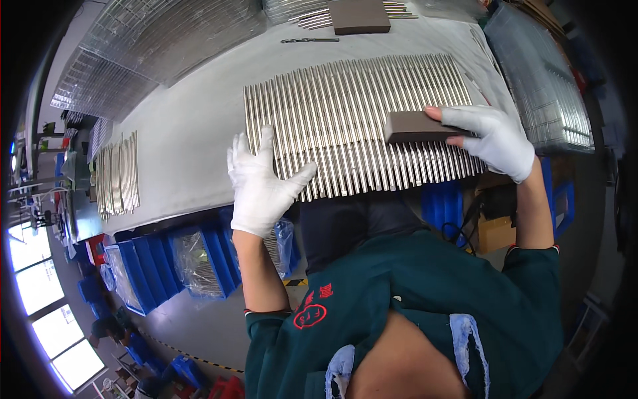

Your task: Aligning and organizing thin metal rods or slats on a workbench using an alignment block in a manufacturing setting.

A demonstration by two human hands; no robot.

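Both hands are apart in the head view. Spread open, the white-gloved left hand (261, 187) rests at the left end of a broad row of shiny silver metal rods (345, 113), laid side by side on a pale cloth-covered table (183, 143). The white-gloved right hand (495, 136), two fingertips bare, is clamped on the right end of a brown rectangular block (413, 128), which lies across the rods right of centre. The step in hand looks like rubbing the block over them; the next move probably calls for level pressure while the left palm steadies the row.

Below the table edge stand blue plastic bins (158, 271), one holding clear plastic wrapping (193, 259); its contents are hard to tell. Clear ribbed plastic trays (541, 86) are stacked at right, their contents unclear.
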